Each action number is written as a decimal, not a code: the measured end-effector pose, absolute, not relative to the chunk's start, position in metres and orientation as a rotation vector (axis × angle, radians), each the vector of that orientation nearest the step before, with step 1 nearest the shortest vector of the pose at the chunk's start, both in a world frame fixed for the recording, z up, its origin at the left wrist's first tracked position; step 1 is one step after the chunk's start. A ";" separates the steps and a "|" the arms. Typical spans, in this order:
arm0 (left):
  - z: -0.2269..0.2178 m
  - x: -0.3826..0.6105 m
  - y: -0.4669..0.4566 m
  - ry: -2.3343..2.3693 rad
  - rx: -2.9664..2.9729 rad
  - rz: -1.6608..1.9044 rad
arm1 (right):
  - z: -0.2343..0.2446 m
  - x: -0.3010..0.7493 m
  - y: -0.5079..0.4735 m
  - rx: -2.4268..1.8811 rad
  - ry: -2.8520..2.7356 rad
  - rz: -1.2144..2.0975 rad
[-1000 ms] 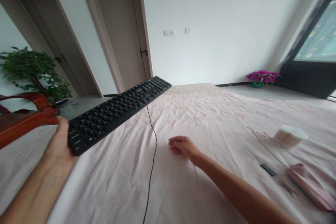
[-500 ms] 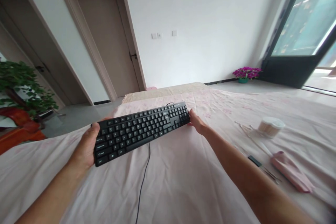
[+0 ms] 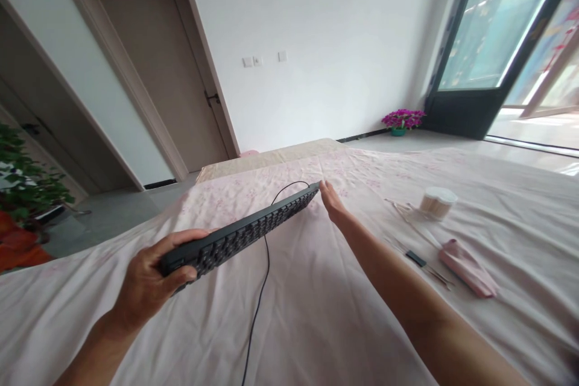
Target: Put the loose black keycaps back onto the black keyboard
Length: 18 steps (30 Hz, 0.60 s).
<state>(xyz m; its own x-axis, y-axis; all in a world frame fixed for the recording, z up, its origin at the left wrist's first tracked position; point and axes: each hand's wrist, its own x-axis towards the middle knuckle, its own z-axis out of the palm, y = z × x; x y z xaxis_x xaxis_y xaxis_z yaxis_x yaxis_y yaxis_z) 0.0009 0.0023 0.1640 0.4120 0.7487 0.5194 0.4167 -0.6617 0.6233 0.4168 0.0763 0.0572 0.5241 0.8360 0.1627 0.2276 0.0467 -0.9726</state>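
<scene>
Keyboard (image 3: 239,235), tilted with its keys slanting downward, is held above the pink-patterned cloth (image 3: 307,313). Your left hand (image 3: 147,277) pinches the near end between thumb and fingers, probably to carry its weight; your right hand (image 3: 333,205) meets the far end (whether it grips, I cannot tell), likely steadying the length. Below trails the slack cable (image 3: 268,259).
</scene>
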 end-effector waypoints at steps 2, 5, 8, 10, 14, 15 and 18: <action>0.165 0.001 0.002 0.936 2.326 1.076 | 0.071 0.415 0.062 -1.512 -1.015 0.367; 0.166 0.002 0.001 0.859 2.411 0.994 | 0.087 0.401 0.039 -1.535 -1.486 0.090; 0.169 0.005 -0.002 0.842 2.470 0.968 | 0.097 0.385 0.021 -1.605 -1.770 0.014; 0.170 0.007 -0.004 0.852 2.490 0.958 | 0.101 0.377 0.014 -1.620 -1.643 -0.141; 0.173 0.011 -0.008 0.884 2.499 0.939 | 0.109 0.367 0.006 -1.489 -1.836 -0.198; 0.174 0.013 -0.010 0.897 2.489 0.948 | 0.111 0.363 0.003 -1.471 -1.924 -0.170; 0.174 0.019 -0.016 0.943 2.412 1.030 | 0.122 0.350 -0.009 -1.439 -1.869 -0.245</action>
<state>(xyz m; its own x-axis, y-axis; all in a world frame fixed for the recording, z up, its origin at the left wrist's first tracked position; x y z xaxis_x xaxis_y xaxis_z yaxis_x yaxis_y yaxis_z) 0.0187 -0.0159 0.1743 0.5134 0.6958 0.5022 0.4394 -0.7159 0.5426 0.3497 -0.0086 0.1225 -0.0854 0.7496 0.6564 0.8934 0.3492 -0.2825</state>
